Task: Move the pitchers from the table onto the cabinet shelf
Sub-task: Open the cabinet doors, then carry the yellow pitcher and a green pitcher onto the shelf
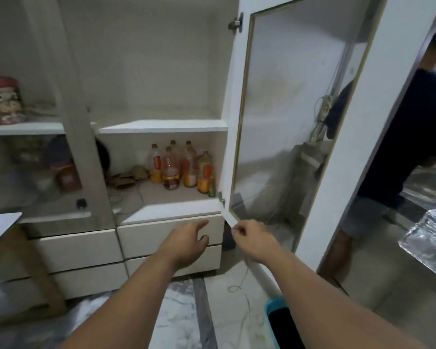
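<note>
Both forearms reach toward the open cabinet: the right hand (247, 238) pinches the bottom corner of the glass door (295, 117), the left hand (186, 241) hangs loosely spread, holding nothing. No pitchers are visible, and the upper shelf (161, 125) carries none, so I judge the moving hasn't begun.

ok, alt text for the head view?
A person's right hand pinches the bottom corner of an open white glass-panelled cabinet door, left hand open beside it. Inside, the upper white shelf is bare; orange-labelled plastic bottles stand below.
</note>
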